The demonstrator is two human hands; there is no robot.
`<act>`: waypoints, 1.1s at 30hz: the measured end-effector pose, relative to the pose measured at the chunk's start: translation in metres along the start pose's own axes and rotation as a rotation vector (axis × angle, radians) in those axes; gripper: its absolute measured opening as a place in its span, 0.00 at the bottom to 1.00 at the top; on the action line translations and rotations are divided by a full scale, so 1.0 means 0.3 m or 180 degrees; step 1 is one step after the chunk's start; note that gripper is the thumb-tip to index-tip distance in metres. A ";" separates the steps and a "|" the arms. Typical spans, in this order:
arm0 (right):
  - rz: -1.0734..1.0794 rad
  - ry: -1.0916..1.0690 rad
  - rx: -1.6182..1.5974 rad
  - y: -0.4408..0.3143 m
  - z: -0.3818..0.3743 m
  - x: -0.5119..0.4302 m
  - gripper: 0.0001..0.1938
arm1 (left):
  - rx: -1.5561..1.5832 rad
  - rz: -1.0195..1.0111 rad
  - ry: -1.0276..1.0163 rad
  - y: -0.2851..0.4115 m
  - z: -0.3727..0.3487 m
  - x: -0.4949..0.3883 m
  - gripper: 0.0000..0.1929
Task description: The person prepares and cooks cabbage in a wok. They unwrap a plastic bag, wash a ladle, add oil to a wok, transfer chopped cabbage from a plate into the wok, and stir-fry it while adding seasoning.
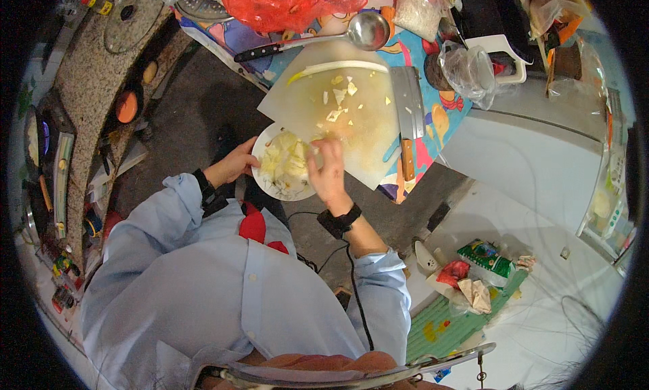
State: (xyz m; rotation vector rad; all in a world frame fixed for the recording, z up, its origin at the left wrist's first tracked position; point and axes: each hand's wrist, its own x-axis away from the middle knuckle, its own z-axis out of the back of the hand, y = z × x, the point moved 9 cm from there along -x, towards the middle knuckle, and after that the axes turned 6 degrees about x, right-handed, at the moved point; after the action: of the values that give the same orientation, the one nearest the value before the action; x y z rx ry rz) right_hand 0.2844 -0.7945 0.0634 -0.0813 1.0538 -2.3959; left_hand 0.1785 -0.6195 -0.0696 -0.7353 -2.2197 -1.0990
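My left hand [240, 161] grips the left rim of a white plate [257, 176], thumb on top. Pale yellow-green cut leaves [285, 154], probably cabbage, are heaped on it. The plate overlaps the near-left edge of a pale cutting board [370, 156]. My right hand [327, 174] is bent down over the plate's right edge beside the board; its fingertips are blurred, and whether they hold anything is unclear. Small pale scraps [337, 106] are scattered across the board. A long white stalk [350, 65] lies along its far side. A cleaver [408, 106] with a wooden handle rests along the right side.
Beyond the board lies a steel ladle [369, 31] with a black handle. A red plastic bag [289, 7] and a bag of white grains [420, 14] occupy the table's far side. A stone counter [86, 50] runs along the left; a white appliance [527, 161] stands right.
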 end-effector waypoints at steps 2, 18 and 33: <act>0.0300 0.0130 0.0051 -0.032 0.034 -0.049 0.13 | -0.0007 0.0079 -0.0083 -0.002 0.000 0.000 0.44; 0.1280 -0.0993 -0.0447 -0.132 -0.059 -0.051 0.22 | 0.0018 -0.0034 0.0023 0.017 0.070 -0.004 0.44; 0.0066 0.0819 0.1129 0.197 0.194 -0.277 0.10 | -0.0024 -0.0125 0.0140 0.020 0.077 0.055 0.34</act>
State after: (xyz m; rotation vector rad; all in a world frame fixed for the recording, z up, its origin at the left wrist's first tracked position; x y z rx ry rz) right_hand 0.3968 -0.8270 0.0746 0.3685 0.7125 -2.5822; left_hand 0.1659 -0.5935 -0.0671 -0.6667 -2.2027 -1.1324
